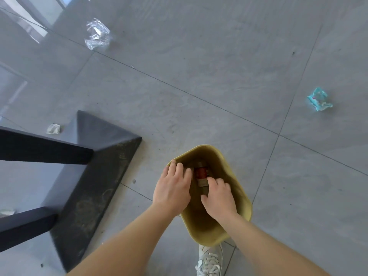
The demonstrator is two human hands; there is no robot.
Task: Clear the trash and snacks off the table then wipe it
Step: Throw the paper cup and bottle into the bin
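A mustard-yellow bin (246,206) stands on the grey tiled floor below me. Both my hands hover in its opening. My left hand (173,188) lies over the left rim with its fingers spread. My right hand (218,198) reaches into the opening, fingers loosely curled and holding nothing that I can see. Between the hands, deeper in the bin, lies a red-labelled item (201,173), partly hidden. On the floor lie a clear plastic wrapper (97,33), a blue snack wrapper (318,99) and a crumpled white paper (53,128).
The table's black legs (43,150) and its dark base (95,176) stand at the left, close to the bin. Another scrap of white paper (7,212) shows at the left edge. My white shoe (210,259) is just behind the bin.
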